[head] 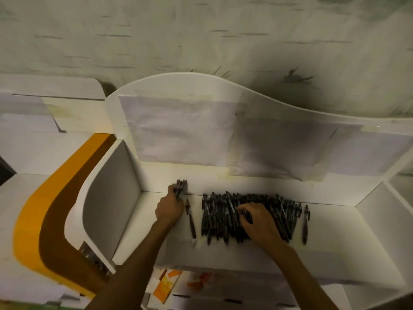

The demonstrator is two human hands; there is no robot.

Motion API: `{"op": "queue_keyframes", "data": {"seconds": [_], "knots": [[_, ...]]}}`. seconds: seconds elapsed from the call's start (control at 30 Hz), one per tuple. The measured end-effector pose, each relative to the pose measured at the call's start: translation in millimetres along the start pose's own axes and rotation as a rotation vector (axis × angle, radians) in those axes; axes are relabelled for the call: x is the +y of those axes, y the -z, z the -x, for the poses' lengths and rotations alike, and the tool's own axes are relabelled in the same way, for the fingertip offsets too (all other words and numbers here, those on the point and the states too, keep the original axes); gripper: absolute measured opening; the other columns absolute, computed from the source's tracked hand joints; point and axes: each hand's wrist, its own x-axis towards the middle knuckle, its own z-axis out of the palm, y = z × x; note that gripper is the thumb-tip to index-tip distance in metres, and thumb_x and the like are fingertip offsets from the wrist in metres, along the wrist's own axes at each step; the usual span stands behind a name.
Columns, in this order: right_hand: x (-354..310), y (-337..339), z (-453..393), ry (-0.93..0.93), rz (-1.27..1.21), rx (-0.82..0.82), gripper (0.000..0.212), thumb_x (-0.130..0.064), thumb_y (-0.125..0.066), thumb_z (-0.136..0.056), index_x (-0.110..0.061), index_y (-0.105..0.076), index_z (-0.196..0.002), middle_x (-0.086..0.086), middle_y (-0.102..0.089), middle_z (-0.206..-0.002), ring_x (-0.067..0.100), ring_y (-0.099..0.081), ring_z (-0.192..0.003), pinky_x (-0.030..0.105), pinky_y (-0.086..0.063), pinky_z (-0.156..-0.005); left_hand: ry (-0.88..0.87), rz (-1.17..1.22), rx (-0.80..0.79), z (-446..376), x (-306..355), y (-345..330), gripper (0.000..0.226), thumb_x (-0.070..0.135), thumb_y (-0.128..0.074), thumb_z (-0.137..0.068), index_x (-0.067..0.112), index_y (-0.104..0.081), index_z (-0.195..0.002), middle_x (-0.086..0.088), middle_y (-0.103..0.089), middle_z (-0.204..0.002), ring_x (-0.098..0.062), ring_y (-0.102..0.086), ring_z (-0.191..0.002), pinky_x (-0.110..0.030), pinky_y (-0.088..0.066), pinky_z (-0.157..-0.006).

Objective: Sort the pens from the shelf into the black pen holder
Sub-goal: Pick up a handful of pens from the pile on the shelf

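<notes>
A dense row of several black pens (223,217) lies on the white shelf (335,238). My left hand (169,208) grips a small bunch of black pens (181,186) upright at the shelf's back left. My right hand (259,222) rests on top of the pen pile with curled fingers pinching at pens in the middle. One single pen (191,220) lies between my hands, and another pen (305,222) lies apart at the pile's right end. The black pen holder is not in view.
A curved white side panel (111,198) closes the shelf on the left, an angled white wall (384,220) on the right. Paper sheets (178,130) are taped to the back board. An orange-and-brown curved panel (44,220) stands farther left. Orange items (165,285) lie below the shelf.
</notes>
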Motion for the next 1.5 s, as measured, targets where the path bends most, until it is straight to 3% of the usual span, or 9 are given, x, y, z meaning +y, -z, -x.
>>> {"op": "queue_keyframes", "data": {"seconds": [0.1,0.23,0.37,0.5,0.73,1.03,1.2,1.37,1.5], "knots": [[-5.4,-3.3,-4.7,0.020,-0.008,0.000,0.025,-0.017,-0.058,-0.096,-0.020,-0.066,-0.120,-0.004,-0.064,-0.111,0.015,-0.052,-0.110,0.021,-0.040,-0.090,-0.026,0.258,0.124,5.3,-5.5,8.5,0.035,0.017,-0.064,-0.086,0.019,-0.051,-0.118,-0.007,-0.069,-0.093,-0.034,-0.064,-0.085,-0.037,-0.052,-0.071],[-17.3,-7.2,-12.3,0.061,-0.029,0.022,0.024,-0.018,-0.058,-0.096,-0.019,-0.067,-0.118,-0.004,-0.065,-0.116,0.013,-0.052,-0.112,0.023,-0.041,-0.094,-0.089,0.676,0.309,21.4,-4.9,14.1,0.025,0.026,-0.078,-0.081,0.037,-0.065,-0.099,0.024,-0.069,-0.079,0.005,-0.065,-0.079,-0.010,-0.047,-0.067],[-25.8,-9.2,-17.0,0.072,-0.040,0.019,0.025,-0.018,-0.057,-0.096,-0.021,-0.066,-0.119,-0.005,-0.064,-0.120,0.013,-0.051,-0.116,0.029,-0.042,-0.101,-0.074,0.756,0.336,29.5,-15.4,5.8,0.014,0.035,-0.076,-0.086,0.027,-0.065,-0.084,0.009,-0.067,-0.071,-0.006,-0.062,-0.067,-0.023,-0.047,-0.064],[-28.0,-8.4,-17.0,0.080,-0.032,0.016,0.025,-0.018,-0.057,-0.096,-0.022,-0.066,-0.119,-0.006,-0.064,-0.119,0.012,-0.052,-0.115,0.030,-0.042,-0.102,-0.018,0.655,0.332,33.8,-33.4,-3.9,0.013,0.030,-0.071,-0.091,0.018,-0.068,-0.096,-0.002,-0.069,-0.080,-0.024,-0.066,-0.077,-0.032,-0.050,-0.068],[-28.4,-6.7,-20.2,0.081,-0.038,0.012,0.025,-0.017,-0.056,-0.097,-0.023,-0.066,-0.119,-0.007,-0.063,-0.119,0.010,-0.052,-0.116,0.030,-0.041,-0.105,0.138,0.694,0.541,36.1,-30.1,-0.4,0.042,0.045,-0.064,-0.093,0.018,-0.058,-0.062,-0.002,-0.060,-0.057,-0.017,-0.059,-0.056,-0.030,-0.046,-0.060],[-32.2,-10.4,-21.6,0.083,-0.044,-0.009,0.026,-0.018,-0.055,-0.097,-0.022,-0.065,-0.121,-0.006,-0.063,-0.122,0.010,-0.052,-0.117,0.031,-0.040,-0.107,0.138,0.828,0.588,37.1,-23.9,8.0,0.022,0.042,-0.064,-0.093,0.022,-0.064,-0.084,0.003,-0.066,-0.076,-0.009,-0.063,-0.070,-0.025,-0.049,-0.064],[-36.0,-14.7,-19.3,0.078,-0.030,-0.016,0.027,-0.017,-0.056,-0.096,-0.022,-0.066,-0.120,-0.006,-0.063,-0.121,0.012,-0.052,-0.115,0.022,-0.036,-0.100,0.221,0.776,0.509,47.5,-40.7,-1.1,0.027,0.043,-0.059,-0.097,0.016,-0.062,-0.093,0.004,-0.064,-0.066,0.000,-0.061,-0.052,-0.010,-0.041,-0.044],[-45.8,-14.3,-22.7,0.104,-0.038,-0.028,0.025,-0.017,-0.056,-0.096,-0.022,-0.066,-0.119,-0.005,-0.063,-0.118,0.014,-0.054,-0.112,0.030,-0.043,-0.102,0.188,0.687,0.468,46.8,-40.3,6.5,0.030,0.040,-0.056,-0.099,0.012,-0.064,-0.103,-0.002,-0.066,-0.072,-0.018,-0.065,-0.061,-0.037,-0.058,-0.064],[-65.8,-11.3,-32.2,0.144,-0.073,-0.029,0.022,-0.017,-0.058,-0.095,-0.022,-0.067,-0.115,-0.005,-0.064,-0.114,0.015,-0.055,-0.109,0.032,-0.048,-0.097,0.038,0.603,0.391,53.5,-28.2,29.7,0.025,0.040,-0.068,-0.091,0.028,-0.056,-0.109,0.008,-0.069,-0.090,-0.006,-0.066,-0.074,-0.031,-0.055,-0.068]]}}
